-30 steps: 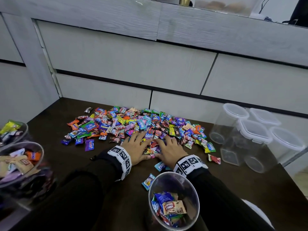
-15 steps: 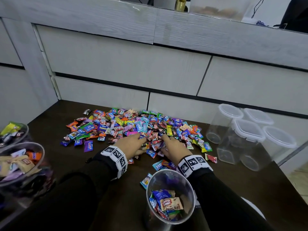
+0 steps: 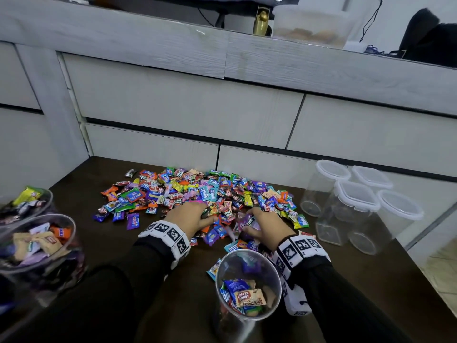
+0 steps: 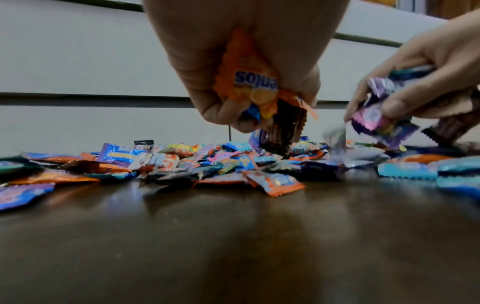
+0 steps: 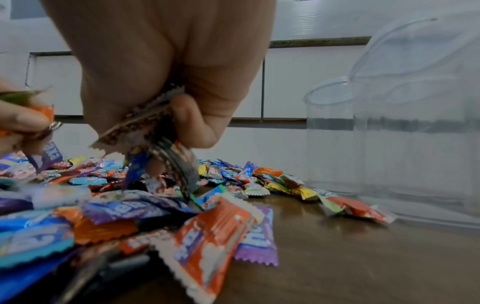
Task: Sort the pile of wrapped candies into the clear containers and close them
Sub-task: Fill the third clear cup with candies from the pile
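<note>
A wide pile of wrapped candies covers the dark table near the back wall. My left hand is curled round a handful of candies, an orange wrapper foremost, just above the pile's near edge. My right hand grips another handful of candies, with purple and brown wrappers showing. An open clear container stands in front of my wrists, partly filled with candies.
Two open containers holding candies stand at the left edge. Several lidded empty clear containers stand at the right, close to the pile. Grey drawer fronts rise behind the table. The table's right edge drops to the floor.
Both hands went from flat on the pile to curled, each scooping up a handful of candies and lifting slightly toward me. Some candies were dragged nearer the front container.
</note>
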`<state>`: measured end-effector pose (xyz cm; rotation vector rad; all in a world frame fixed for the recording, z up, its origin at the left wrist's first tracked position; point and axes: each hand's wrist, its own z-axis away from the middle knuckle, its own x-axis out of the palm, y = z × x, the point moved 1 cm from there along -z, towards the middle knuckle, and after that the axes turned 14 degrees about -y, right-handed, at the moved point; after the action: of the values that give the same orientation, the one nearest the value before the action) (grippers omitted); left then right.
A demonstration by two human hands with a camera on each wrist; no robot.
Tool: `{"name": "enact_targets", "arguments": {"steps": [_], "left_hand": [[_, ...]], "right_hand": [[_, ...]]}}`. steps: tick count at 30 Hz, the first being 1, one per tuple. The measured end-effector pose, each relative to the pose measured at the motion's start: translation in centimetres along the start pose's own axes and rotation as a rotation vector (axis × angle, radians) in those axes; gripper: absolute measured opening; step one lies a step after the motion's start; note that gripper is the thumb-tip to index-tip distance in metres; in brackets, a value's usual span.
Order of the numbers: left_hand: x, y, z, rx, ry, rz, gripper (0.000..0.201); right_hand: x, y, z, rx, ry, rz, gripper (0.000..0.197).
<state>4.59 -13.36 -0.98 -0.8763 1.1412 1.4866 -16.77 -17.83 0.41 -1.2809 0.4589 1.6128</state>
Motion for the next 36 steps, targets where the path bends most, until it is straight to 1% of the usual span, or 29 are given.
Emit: {"name": "enact_targets", "arguments": {"steps": [3,4,6,8,10,14,17,20,25,27,29,30,32,34,36], "left_hand": [[-0.6,0.2,0.8,-0.007,0.043,0.061,0.052],[-0.9,0.3,1.1,0.000,0.065,0.077,0.052],[-1.5,0.5,1.9,0.036,0.140,0.125,0.046],[-2.4,0.9,2.7,0.098,0.238,0.198,0.042],[-3.6,1.6,3.7,0.159,0.321,0.282,0.044],[-5.6,3.6,5.7,0.246,0.390,0.374,0.043],[-6.2,5.5,7.5,0.340,0.445,0.391,0.040],[-6.3,7.7,9.8,0.446,0.502,0.425,0.041],[-5.4,10.4,12.4,0.529,0.504,0.454,0.038],[-4.7,10.8,12.9,0.531,0.481,0.481,0.030],[-3.7,11.2,13.3,0.542,0.452,0.505,0.044],[-3.3,11.3,13.5,0.561,0.440,0.520,0.047],[-2.4,11.7,14.1,0.616,0.417,0.530,0.043],[-1.7,11.7,14.4,0.647,0.403,0.548,0.033],[-1.3,11.6,14.5,0.645,0.416,0.576,0.034]], "right_hand": [[0.4,0.3,0.6,0.012,-0.002,0.029,0.043],[0.4,0.4,0.8,0.009,0.016,0.019,0.041],[0.3,0.5,1.2,0.007,0.068,-0.021,0.039],[0.0,0.7,1.8,0.002,0.129,-0.085,0.042],[-0.5,1.0,2.5,-0.009,0.200,-0.128,0.046],[-1.1,1.6,3.8,-0.006,0.336,-0.187,0.044],[-0.8,1.5,4.6,0.007,0.376,-0.197,0.040],[-0.3,1.4,5.6,-0.012,0.369,-0.213,0.036],[-0.1,1.0,7.2,-0.033,0.378,-0.244,0.035],[-0.4,0.7,7.8,-0.040,0.367,-0.259,0.037],[-0.8,0.4,8.4,-0.051,0.367,-0.275,0.043],[-0.9,0.3,8.7,-0.058,0.376,-0.281,0.045],[-1.1,0.1,9.2,-0.078,0.393,-0.291,0.046],[-1.2,0.0,9.4,-0.095,0.399,-0.282,0.044],[-1.2,-0.1,9.6,-0.088,0.396,-0.265,0.045]]}}
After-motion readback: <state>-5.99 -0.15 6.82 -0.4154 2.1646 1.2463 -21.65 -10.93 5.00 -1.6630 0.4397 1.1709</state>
